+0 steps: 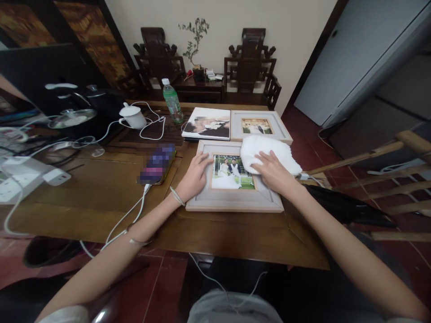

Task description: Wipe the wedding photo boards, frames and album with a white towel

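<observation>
A light-coloured picture frame (232,201) lies flat on the wooden table in front of me, with a photo (231,174) of a couple on grass at its centre. My left hand (195,176) rests over the frame's left border, fingers laid on its face. At the frame's upper right, my right hand (270,169) presses a bunched white cloth (264,150), its fingers bent into it. The cloth covers that corner of the frame and part of the photo's right side. Behind it are a second framed photo (237,120) and a photo panel (208,113).
Left of the frame lies a phone (157,164) with a white cable. Farther back stand a green-labelled bottle (173,104) and a white lidded cup (133,115). A power strip (20,179) and tangled cables occupy the table's left. Two carved chairs stand by the wall.
</observation>
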Demonstrator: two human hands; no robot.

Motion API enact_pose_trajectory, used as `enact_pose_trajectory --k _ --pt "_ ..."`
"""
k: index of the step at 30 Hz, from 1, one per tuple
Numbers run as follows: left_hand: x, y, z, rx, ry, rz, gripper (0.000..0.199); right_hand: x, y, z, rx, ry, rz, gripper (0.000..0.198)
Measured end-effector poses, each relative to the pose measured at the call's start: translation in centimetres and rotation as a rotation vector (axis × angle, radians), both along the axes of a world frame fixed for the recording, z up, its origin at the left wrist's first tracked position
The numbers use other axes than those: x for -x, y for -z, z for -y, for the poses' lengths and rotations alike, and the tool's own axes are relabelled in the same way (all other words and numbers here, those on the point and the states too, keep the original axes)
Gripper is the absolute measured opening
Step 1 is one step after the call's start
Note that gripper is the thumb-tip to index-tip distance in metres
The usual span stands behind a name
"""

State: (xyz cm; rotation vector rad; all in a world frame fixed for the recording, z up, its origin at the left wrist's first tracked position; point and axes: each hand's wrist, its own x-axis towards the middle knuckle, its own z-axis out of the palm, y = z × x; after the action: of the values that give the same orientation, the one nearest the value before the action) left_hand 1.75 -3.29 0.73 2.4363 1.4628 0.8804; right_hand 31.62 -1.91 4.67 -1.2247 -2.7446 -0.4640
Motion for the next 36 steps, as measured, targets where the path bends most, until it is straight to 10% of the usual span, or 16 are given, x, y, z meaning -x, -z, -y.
enact_pose_trajectory --k 12,27,36 --pt "-0.5 0.3 0.9 0.008 0.0 -0.125 0.051 0.7 -2.2 14.4 0.046 -0.102 -0.022 0.043" --pt "-0.9 0.7 -0.2 0.027 -0.017 -0.13 0.051 1.5 -0.7 -1.6 -0.068 0.108 -0.034 0.052" --pt "-1.0 0.5 -0.1 0.02 -0.043 0.038 0.046 1.1 -1.8 7.8 0.074 -0.027 0.016 0.051"
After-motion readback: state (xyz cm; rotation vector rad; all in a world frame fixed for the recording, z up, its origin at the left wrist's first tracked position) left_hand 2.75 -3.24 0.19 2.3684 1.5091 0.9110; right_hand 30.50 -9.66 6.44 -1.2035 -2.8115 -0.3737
